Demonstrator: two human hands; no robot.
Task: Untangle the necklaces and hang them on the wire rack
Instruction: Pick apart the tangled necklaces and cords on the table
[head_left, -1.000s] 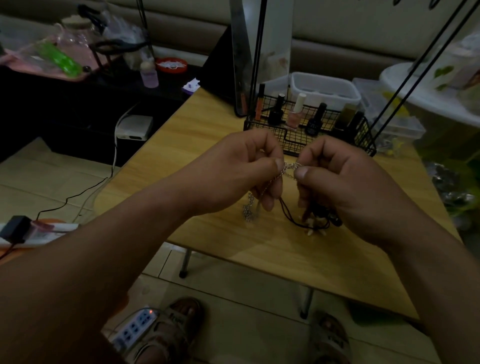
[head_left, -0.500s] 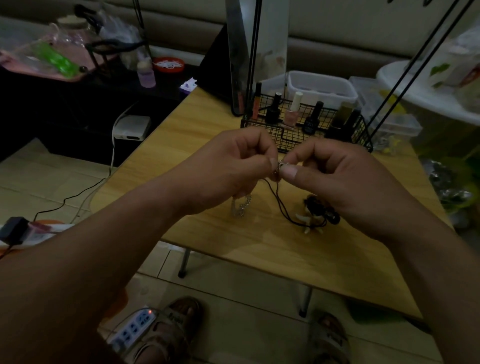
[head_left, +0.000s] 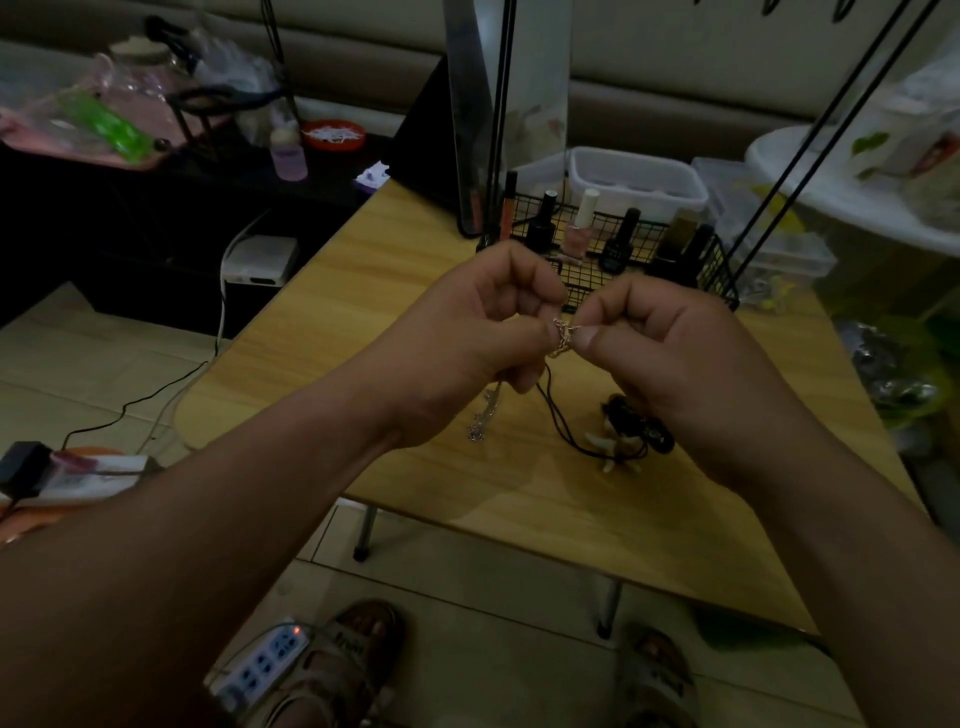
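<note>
Above the wooden table (head_left: 519, 499), my left hand (head_left: 483, 332) and my right hand (head_left: 670, 358) meet, each pinching a small bunch of silver chain necklace (head_left: 561, 335) between thumb and forefinger. The chain's loose end (head_left: 483, 415) hangs below my left hand. A black cord necklace (head_left: 558, 423) drops from the pinch to a heap with pale tooth-shaped pendants (head_left: 618, 447) on the table under my right hand. The wire rack's black rods (head_left: 501, 104) rise behind the hands from a mesh base (head_left: 722, 270).
Several nail polish bottles (head_left: 582, 223) stand in the mesh base, with a white plastic box (head_left: 636, 176) behind. A dark shelf with bottles and bags is at the left. A power strip (head_left: 265, 660) and my sandalled feet are on the tiled floor below.
My hands have closed together, so the stretch of silver chain between them has shrunk to a small bunch at the fingertips. The chain's hanging end swings a little.
</note>
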